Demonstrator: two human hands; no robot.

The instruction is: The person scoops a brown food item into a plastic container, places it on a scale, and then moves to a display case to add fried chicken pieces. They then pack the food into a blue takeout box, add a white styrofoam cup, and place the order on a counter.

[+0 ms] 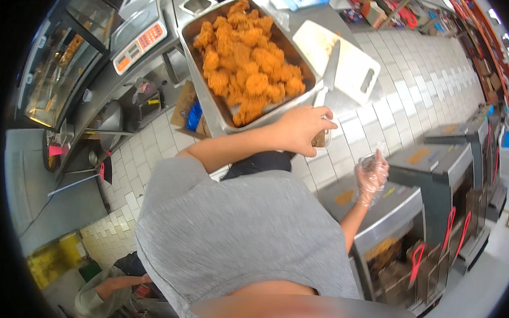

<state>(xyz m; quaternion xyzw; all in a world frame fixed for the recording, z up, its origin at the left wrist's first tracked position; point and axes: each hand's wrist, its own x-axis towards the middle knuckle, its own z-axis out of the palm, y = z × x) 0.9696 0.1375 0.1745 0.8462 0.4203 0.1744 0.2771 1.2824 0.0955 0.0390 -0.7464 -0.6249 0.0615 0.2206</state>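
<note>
My bare left hand [303, 129] grips a small clear plastic container [322, 140] from above, with brown, grainy contents visible inside. It is beside the near corner of a deep metal pan [222, 125] heaped with breaded fried chicken pieces [250, 67]. Out to the right, my right hand [372, 172] wears a clear, crinkled plastic glove with its fingers bent. A greyish patch shows at those fingers; whether it is a held thing or bunched glove is unclear. Beyond my left hand, a large white-handled knife [331, 68] lies partly across a white cutting board [344, 56] with crumbs on it.
Deep fryers [379, 224] with red-handled baskets [417, 260] line my right side. At left are a digital scale [136, 43] and a glass display case [67, 57]. A cardboard box [186, 109] sits below the pan. Another person's arm [119, 283] shows at lower left.
</note>
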